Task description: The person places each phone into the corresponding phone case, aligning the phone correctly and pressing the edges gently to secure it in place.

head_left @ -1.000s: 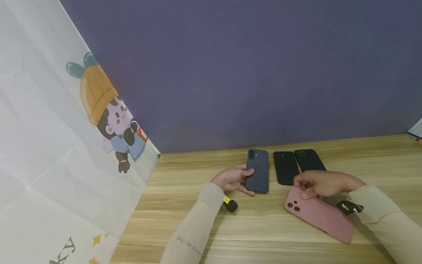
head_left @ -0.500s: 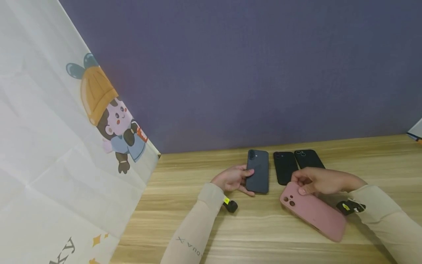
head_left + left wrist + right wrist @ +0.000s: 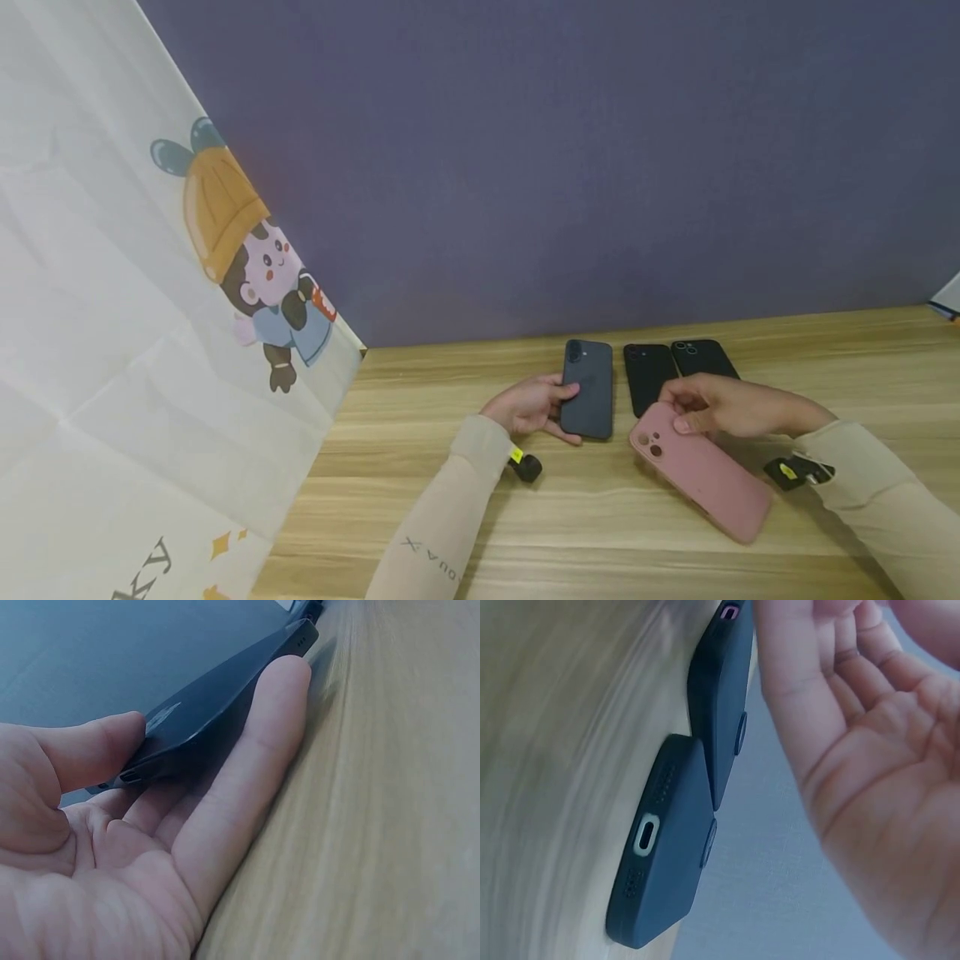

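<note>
A dark blue phone [image 3: 587, 387] lies face down on the wooden table [image 3: 600, 517]. My left hand [image 3: 536, 404] grips its left edge. In the left wrist view the thumb [image 3: 112, 746] sits on top of the dark blue phone [image 3: 202, 667] and the fingers [image 3: 255, 742] lie under it. My right hand [image 3: 708, 404] pinches the far edge of a pink phone [image 3: 701, 475], which lies slanted on the table. Two black phones [image 3: 647, 375] [image 3: 703, 357] lie side by side behind that hand. The right wrist view shows the two black phones [image 3: 664, 855] [image 3: 721, 705] end-on, but not the pink one.
A white cloth with a cartoon figure [image 3: 247, 267] hangs along the left side, down over the table's left end. A purple wall [image 3: 562, 167] stands close behind the phones. Something white and blue [image 3: 947, 298] shows at the right edge.
My right hand has drawn the pink phone left and away from me, closer to the black phones. The left hand and the dark blue phone have stayed put.
</note>
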Demonstrator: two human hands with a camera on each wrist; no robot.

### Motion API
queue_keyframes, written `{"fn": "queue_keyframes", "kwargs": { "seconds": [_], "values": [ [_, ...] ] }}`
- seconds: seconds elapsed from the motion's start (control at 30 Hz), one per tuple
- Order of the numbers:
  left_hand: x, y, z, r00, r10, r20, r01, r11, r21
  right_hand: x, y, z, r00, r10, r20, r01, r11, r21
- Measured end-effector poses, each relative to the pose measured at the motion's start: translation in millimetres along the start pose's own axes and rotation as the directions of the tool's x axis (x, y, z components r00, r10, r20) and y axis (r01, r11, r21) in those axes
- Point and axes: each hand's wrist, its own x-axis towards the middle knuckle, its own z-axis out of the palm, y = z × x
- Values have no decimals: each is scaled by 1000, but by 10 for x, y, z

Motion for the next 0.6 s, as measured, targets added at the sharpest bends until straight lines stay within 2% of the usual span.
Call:
{"fn": "queue_keyframes", "kwargs": {
  "seconds": [0.2, 0.6],
  "values": [
    [11, 0, -1, 1000, 2, -6, -2, 1000, -1, 23, -18, 21, 1000, -19, -19, 19, 1000, 7],
    [30, 0, 0, 1000, 1, -8, -1, 1000, 0, 48, -16, 23, 996, 7, -89, -6, 1000, 11]
  ]
}}
